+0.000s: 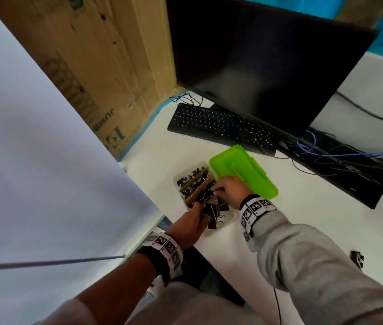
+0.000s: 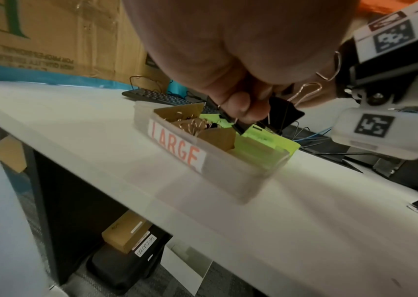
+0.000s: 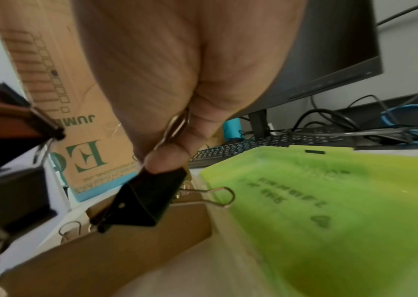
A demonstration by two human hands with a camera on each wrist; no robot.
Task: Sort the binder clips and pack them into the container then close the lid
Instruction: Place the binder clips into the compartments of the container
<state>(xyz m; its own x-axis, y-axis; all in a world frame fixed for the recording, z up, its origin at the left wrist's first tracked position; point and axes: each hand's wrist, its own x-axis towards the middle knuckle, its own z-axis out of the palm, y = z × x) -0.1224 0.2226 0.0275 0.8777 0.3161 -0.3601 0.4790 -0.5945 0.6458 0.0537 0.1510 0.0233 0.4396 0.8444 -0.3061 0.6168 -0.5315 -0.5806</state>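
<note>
Both hands are over the clear container [image 1: 229,218], which sits at the near edge of the white desk [image 1: 302,207]; its green lid [image 1: 244,170] lies open, hinged off the far-right side. The left hand [image 1: 190,225] pinches a black binder clip [image 2: 238,124] between thumb and fingertips above the near end, the end labelled LARGE [image 2: 177,149]. The right hand [image 1: 230,188] pinches a second, large clip [image 3: 146,201] by one wire handle; its body hangs just above a cardboard divider [image 3: 116,259]. The hands are close but not touching. The container's long axis runs away from the person, towards the keyboard [image 1: 218,125], so the left hand is nearer the LARGE end; which compartment lies under the right-hand clip probably cannot be settled, the wrist view being blurred. Stray clips [image 1: 356,258] remain on the desk, well to the right; sorting is judged unfinished, lid not yet closed.
</note>
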